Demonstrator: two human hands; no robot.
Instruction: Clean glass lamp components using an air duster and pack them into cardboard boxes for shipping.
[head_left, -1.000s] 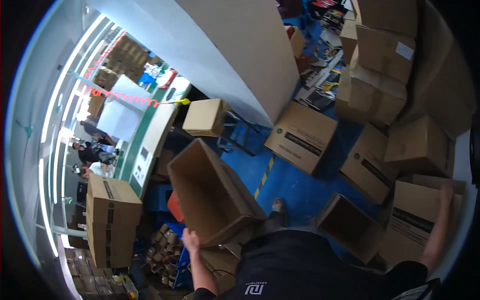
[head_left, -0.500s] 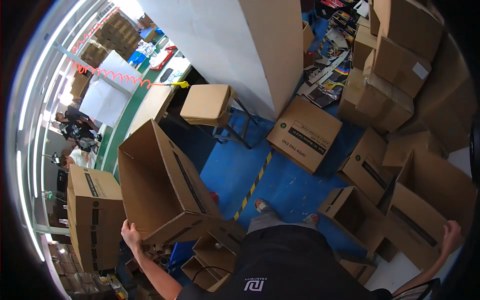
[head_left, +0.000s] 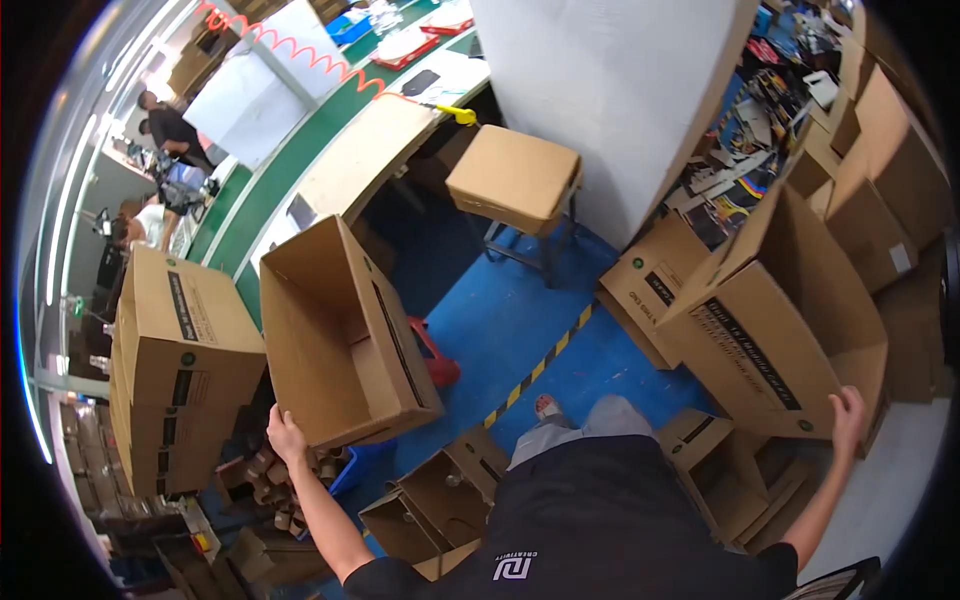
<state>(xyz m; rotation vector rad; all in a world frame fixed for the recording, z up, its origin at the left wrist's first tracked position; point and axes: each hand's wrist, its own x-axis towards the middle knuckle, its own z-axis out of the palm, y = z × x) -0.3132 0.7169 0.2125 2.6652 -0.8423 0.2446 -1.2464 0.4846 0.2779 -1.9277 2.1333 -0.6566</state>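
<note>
My left hand (head_left: 287, 437) is closed on the near rim of an open, empty cardboard box (head_left: 400, 350), tilted so that its opening faces left and toward me. With its thumb and fingers around an edge, my right hand (head_left: 848, 415) grips a second open cardboard box (head_left: 745, 350). That box is held out to the right, above a smaller open box (head_left: 735, 480) on the floor. Behind it lies another carton (head_left: 650, 280), partly covered. Both held boxes carry black printed bands on their sides.
Stacked cartons (head_left: 185, 390) rise at the left. A stool (head_left: 515, 180) stands by a pale pillar (head_left: 610, 90), beside a long green workbench (head_left: 290, 150). More boxes (head_left: 900, 180) crowd the right. Open boxes (head_left: 440, 500) lie near my feet; people (head_left: 170, 135) are far left.
The right-hand box has risen and swung forward and left, now covering part of the carton behind. My left hand keeps hold of its box, which has shifted slightly. The view has turned left.
</note>
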